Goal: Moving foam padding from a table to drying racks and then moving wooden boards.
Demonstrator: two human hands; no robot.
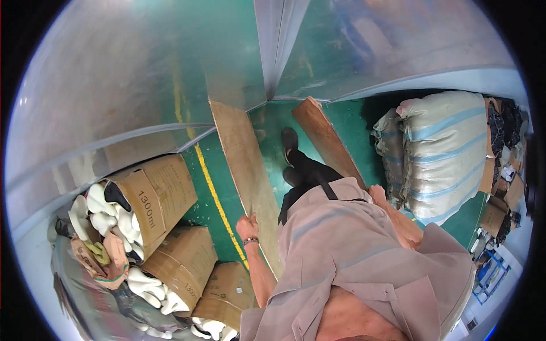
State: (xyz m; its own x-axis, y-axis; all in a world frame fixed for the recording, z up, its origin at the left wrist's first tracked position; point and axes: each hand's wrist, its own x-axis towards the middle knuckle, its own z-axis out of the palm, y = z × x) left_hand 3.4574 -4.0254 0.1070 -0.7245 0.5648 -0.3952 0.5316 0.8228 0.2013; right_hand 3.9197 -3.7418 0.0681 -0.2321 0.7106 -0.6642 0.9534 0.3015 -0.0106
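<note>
A long brown wooden board (242, 150) slants past my left side. My left hand (247, 226), with a bracelet at its wrist, is closed on the outer edge of this board. On my other side is a second brown board (329, 139), its lower part hidden behind my shirt. My right hand (376, 194) is curled at that board's outer edge and partly covered by the shirt. Between the two boards show my dark trousers and a dark shoe (289, 138).
Cardboard boxes (168, 196) full of white curved pieces (105, 207) line the left. Large white woven sacks with blue stripes (443, 153) stand at the right. Ahead are glossy panels (119, 68) with a metal post (273, 51). A yellow line (213, 190) crosses the green floor.
</note>
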